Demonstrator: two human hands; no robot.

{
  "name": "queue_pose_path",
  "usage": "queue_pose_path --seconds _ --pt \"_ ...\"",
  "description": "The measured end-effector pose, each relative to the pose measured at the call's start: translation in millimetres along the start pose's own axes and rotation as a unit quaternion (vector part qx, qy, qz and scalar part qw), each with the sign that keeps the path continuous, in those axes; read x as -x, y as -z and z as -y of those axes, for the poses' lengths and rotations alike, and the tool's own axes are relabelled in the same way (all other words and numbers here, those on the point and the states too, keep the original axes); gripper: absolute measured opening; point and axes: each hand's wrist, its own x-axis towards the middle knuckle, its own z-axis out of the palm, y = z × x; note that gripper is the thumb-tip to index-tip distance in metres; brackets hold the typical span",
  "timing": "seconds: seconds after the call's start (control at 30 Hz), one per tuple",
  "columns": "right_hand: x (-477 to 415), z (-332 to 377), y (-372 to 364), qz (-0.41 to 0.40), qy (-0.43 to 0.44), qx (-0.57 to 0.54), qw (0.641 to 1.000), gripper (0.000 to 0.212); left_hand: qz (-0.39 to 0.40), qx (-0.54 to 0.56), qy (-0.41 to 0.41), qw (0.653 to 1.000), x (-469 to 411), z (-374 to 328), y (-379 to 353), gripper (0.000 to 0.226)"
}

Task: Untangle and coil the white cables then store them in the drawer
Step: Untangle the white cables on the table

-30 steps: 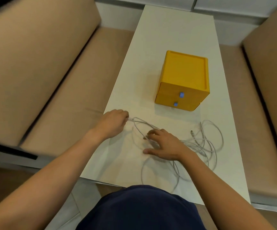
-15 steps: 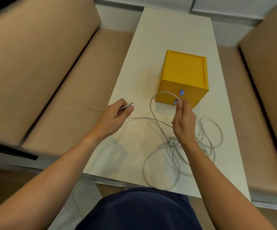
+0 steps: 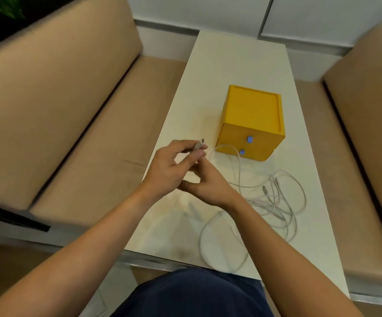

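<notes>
1. Left hand. We find the left hand (image 3: 176,167) raised over the near left part of the white bench (image 3: 219,65). Its thumb and fingertips pinch the plug (image 3: 199,145) of one cable, and the metal tip points up and away from the person.

2. Right hand. The right hand (image 3: 208,187) sits just below and partly under the left hand, with the thumb stretched to the left. Its fingers are hidden behind the left hand, so we cannot tell whether it grips anything.

3. Cables. From the two hands one strand (image 3: 239,170) arcs up in front of the drawer unit, then drops to the bench. The rest of the white cables (image 3: 277,199) lie in a loose tangle on the right half of the bench, near the drawer unit but apart from it. One wide loop (image 3: 202,245) reaches the near edge of the bench.

4. Storage. The yellow drawer unit (image 3: 253,110) stands upright at mid-bench. We see the upper drawer (image 3: 233,136) and the lower drawer (image 3: 254,154), each with a blue pull; both appear pushed in.

5. Surroundings. Tan sofas (image 3: 59,99) flank the bench on both sides. A dark blue garment (image 3: 196,294) fills the bottom of the view.
</notes>
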Motion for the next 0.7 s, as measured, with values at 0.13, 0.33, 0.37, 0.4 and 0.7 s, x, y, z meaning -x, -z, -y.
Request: queue_pose_path --seconds 0.13,0.33,0.37,0.4,0.7 --pt "-5 -11 11 0.016 -0.036 0.012 0.999 0.03 -0.058 0.072 0.007 0.996 -10 -14 14 0.012" --pt "1 -17 59 -0.13 0.01 -0.037 0.991 0.016 -0.052 0.098 0.071 0.991 -21 -8 40 0.024" --pt "1 -16 66 -0.149 0.024 -0.014 0.988 0.016 -0.036 0.092 0.081 0.992 -22 -7 43 0.032" --pt "0 -16 72 -0.162 0.033 0.017 0.986 0.016 -0.023 0.081 0.089 0.992 -22 -6 44 0.04" --pt "-5 -9 72 -0.241 0.083 0.145 0.956 0.021 0.202 -0.312 0.087 0.924 -45 0 40 0.024"
